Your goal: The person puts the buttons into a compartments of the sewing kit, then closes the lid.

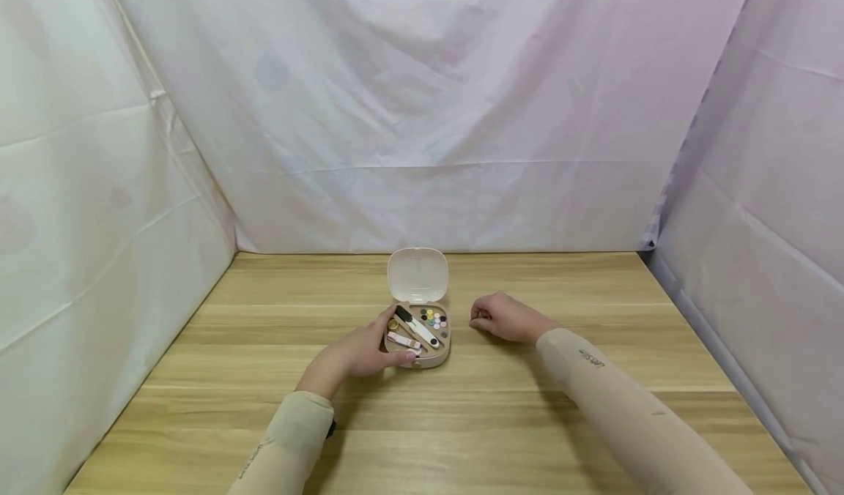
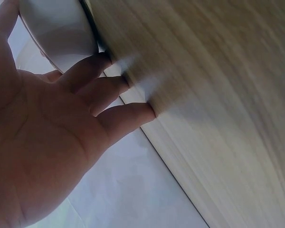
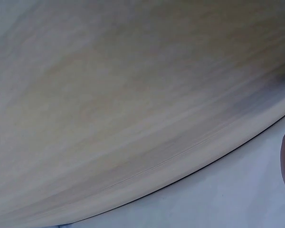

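Observation:
A sewing kit box (image 1: 433, 362) stands on the wooden table with its clear lid (image 1: 418, 275) raised at the back. My left hand (image 1: 359, 352) grips it from the left, the thumb over the front rim and the fingers along the far left side. Inside lie white-handled scissors or snips (image 1: 422, 331) with a black end, a rolled tape measure (image 1: 404, 340), a small gold ring (image 1: 393, 324) and several coloured buttons (image 1: 437, 320). Right of the box, my right hand (image 1: 504, 318) is low over the table, fingers curled towards the thumb; I cannot tell whether it pinches something small.
The wood-grain table (image 1: 422, 436) stretches around the box. White cloth (image 1: 422, 114) hangs behind it and on both sides. Beige sleeves (image 1: 613, 392) cover both forearms.

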Tool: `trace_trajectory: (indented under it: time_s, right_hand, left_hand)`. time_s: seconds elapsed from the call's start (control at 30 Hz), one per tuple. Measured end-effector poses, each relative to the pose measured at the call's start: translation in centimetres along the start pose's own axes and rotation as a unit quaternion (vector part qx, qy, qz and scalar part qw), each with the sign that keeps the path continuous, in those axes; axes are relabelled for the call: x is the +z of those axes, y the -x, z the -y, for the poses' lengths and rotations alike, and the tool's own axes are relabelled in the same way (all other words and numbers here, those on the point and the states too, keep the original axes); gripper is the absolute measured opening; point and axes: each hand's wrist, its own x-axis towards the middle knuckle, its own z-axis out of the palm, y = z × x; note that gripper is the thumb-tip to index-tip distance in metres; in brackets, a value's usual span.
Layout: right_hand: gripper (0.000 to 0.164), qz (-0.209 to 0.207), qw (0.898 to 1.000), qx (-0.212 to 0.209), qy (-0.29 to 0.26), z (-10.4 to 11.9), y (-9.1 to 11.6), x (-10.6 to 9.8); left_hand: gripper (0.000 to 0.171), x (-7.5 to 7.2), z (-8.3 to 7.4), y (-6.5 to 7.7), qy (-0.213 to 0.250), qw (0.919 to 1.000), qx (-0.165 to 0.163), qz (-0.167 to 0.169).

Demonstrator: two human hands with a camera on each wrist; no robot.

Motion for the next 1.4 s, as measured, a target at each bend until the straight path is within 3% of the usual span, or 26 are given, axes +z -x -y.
trace_trajectory:
  time_s: [0.57, 1.0, 1.27, 1.4]
  right_hand:
    - [0.006, 0.014, 0.999, 0.031, -0.027, 0.1, -0.4, -0.4]
    - [0.008, 0.018, 1.0, -0.003, 0.015, 0.2, -0.8, -0.1]
    - [0.007, 0.013, 1.0, 0.007, 0.002, 0.2, -0.8, -0.2]
    - [0.007, 0.002, 1.0, -0.011, 0.0, 0.4, -1.2, 0.1]
  left_hand:
    - [0.113, -0.2, -0.1, 0.0, 0.003, 1.0, -0.002, 0.006]
    - [0.113, -0.2, -0.1, 0.0, -0.003, 1.0, -0.003, 0.008]
    - [0.113, -0.1, -0.1, -0.1, -0.005, 1.0, -0.002, 0.007]
    - [0.114, 0.0, 0.0, 0.0, -0.005, 1.0, -0.003, 0.002]
